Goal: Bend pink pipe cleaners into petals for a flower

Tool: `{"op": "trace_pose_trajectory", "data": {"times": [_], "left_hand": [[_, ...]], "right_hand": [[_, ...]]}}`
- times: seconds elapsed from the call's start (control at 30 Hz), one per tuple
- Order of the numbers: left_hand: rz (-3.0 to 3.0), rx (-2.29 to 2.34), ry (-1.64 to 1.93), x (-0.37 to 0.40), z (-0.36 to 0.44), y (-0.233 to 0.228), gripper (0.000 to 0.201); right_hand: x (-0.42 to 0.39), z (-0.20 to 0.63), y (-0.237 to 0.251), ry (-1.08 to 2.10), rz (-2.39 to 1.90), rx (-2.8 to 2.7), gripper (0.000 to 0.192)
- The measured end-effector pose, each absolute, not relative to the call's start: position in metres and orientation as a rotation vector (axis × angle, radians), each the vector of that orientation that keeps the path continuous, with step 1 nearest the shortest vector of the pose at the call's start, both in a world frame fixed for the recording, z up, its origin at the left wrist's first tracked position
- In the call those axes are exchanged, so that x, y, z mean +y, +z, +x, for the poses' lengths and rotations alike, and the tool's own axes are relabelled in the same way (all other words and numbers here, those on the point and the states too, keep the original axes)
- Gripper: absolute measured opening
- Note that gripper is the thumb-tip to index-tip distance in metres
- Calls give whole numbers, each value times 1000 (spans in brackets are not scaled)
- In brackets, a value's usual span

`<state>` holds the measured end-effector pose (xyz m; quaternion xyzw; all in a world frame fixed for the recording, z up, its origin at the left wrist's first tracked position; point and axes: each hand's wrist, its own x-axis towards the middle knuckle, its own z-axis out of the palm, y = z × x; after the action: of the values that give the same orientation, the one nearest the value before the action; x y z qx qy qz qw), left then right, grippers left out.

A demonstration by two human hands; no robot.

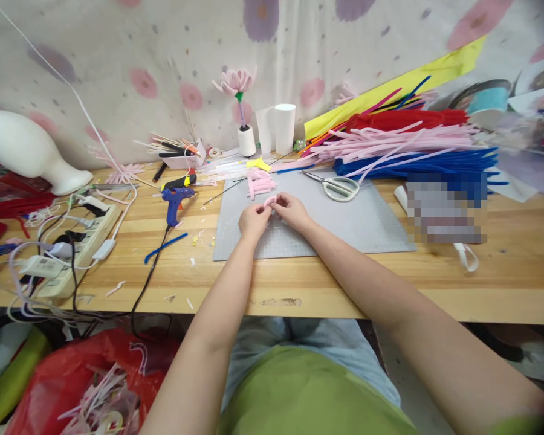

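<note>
Between my two hands is a short pink pipe cleaner (270, 200), bent into a small curve. My left hand (254, 220) pinches one end of it, and my right hand (291, 211) pinches the other. Both hands are over the grey cutting mat (358, 232). Just beyond them lies a small pile of cut pink pipe cleaner pieces (259, 183). Scissors with pale handles (341, 188) rest on the mat to the right, blades pointing left.
A blue glue gun (174, 202) lies left of the mat, its cord running off the table edge. Further left is a crowded power strip (81, 254). Bundles of pink pipe cleaners (390, 142) fill the back right. A pink flower (238, 84) stands in a white holder.
</note>
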<state>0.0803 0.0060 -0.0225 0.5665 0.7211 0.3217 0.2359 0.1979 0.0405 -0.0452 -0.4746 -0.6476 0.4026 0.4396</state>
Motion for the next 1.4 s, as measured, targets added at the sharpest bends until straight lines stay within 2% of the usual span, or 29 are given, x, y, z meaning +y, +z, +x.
{"op": "trace_pose_trajectory", "data": {"times": [0.33,0.53,0.7,0.87,1.13,1.3,1.4], "left_hand": [[1558,2100,970,5,83,-24,27],[1610,1986,894,7,80,-24,34],[1602,1934,900,6,80,-24,41],[1579,1894,963,5,79,-25,33],[1605,1933,980,3,81,-26,26],[1722,1948,949,1,81,-27,31],[1757,1946,939,1,81,-27,27]], "right_hand": [[37,196,-43,795,-1331,-1668,15],[37,197,-43,795,-1224,-1614,22],[34,204,-39,699,-1173,-1597,21],[35,209,-38,517,-1269,-1582,23],[40,212,-42,473,-1360,-1707,24],[38,211,-43,454,-1281,-1802,22],[40,210,-44,474,-1240,-1906,17]]}}
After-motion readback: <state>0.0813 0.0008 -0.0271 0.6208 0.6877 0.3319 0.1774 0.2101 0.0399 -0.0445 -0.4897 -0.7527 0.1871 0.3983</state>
